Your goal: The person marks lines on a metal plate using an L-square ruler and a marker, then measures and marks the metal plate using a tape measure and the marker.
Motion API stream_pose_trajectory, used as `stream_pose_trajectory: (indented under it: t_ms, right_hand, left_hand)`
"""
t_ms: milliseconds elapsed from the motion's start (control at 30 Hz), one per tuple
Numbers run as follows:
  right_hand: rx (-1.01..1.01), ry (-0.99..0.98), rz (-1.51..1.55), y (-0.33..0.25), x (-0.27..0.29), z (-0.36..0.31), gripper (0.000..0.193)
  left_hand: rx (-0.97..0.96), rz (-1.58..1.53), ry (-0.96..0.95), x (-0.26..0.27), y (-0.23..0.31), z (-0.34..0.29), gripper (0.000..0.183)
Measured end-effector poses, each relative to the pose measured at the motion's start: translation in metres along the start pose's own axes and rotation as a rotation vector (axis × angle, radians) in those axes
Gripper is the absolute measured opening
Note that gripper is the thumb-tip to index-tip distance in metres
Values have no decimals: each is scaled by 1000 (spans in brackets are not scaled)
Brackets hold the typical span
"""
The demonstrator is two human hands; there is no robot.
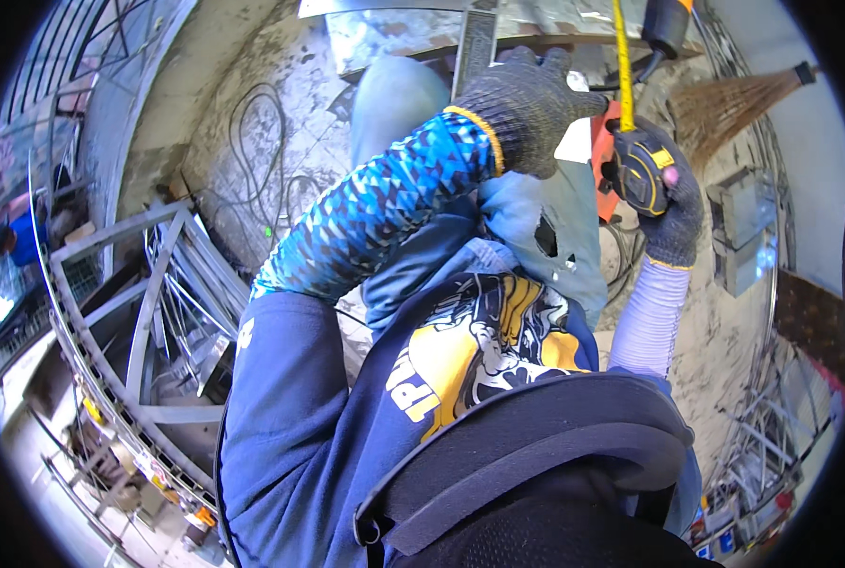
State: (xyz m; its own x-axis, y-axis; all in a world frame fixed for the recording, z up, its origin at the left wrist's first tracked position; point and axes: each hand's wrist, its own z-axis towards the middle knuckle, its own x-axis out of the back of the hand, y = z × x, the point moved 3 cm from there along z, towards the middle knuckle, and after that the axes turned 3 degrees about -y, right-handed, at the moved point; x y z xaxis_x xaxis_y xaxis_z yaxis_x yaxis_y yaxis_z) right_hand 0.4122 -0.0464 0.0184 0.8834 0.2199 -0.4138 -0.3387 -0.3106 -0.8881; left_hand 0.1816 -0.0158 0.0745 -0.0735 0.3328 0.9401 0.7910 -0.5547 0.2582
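Note:
My right hand (685, 213), in a dark knit glove, is closed around a black and yellow tape measure (642, 175). Its yellow blade (623, 57) runs out away from me, past the top edge of the view. My left hand (527, 104), gloved the same way with an orange cuff, is held palm down above my knees with the thumb and fingers apart. Just beyond its fingers lies a flat grey metal bar (475, 47); whether they touch it I cannot tell. A red object (604, 161) shows partly behind the tape measure.
A black tool with an orange end (667, 26) and a cord is at the far right. Beside it lies a straw broom (744, 106). A grey metal box (742, 232) stands right. Left are a looped cable (281, 151) and a metal frame (143, 355) by stacked metal lengths.

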Motion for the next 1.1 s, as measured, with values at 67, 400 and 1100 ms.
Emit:
stream_pose_trajectory:
  t_ms: [67,400,1100]
  right_hand:
    - [7,-6,-16,-1,-1,-1,91]
    - [17,-78,-19,7,4,-12,92]
    - [80,-14,81,13,15,-14,87]
  left_hand:
    - [38,38,5,-7,-4,1,83]
    - [-38,72,-70,-1,-1,-8,90]
    - [123,-963,-27,-21,-51,-96,94]
